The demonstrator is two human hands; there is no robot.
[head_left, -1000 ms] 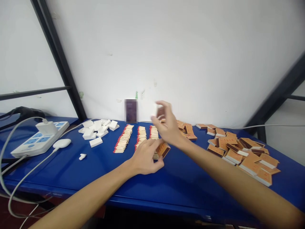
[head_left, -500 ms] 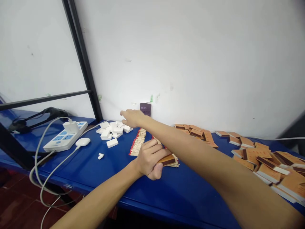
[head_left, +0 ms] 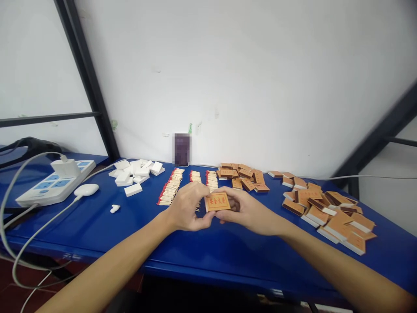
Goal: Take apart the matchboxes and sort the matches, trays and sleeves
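Both my hands hold one orange matchbox [head_left: 217,201] with red print above the middle of the blue table [head_left: 137,230]. My left hand [head_left: 185,211] pinches its left end and my right hand [head_left: 249,211] grips its right end, fingers curled. Just behind the hands lie rows of red-tipped matches [head_left: 170,187]. A pile of white inner trays [head_left: 137,171] sits to the back left.
Orange matchbox sleeves [head_left: 243,176] lie at the back centre and a larger heap of matchboxes [head_left: 332,211] to the right. A white power strip [head_left: 54,182] with cables, a white mouse-like puck [head_left: 85,190], a small earbud [head_left: 114,209] and a phone [head_left: 181,150] leaning on the wall are present.
My right hand has come back from the white trays at the back left and now holds the matchbox together with my left hand. The box is turned face up.
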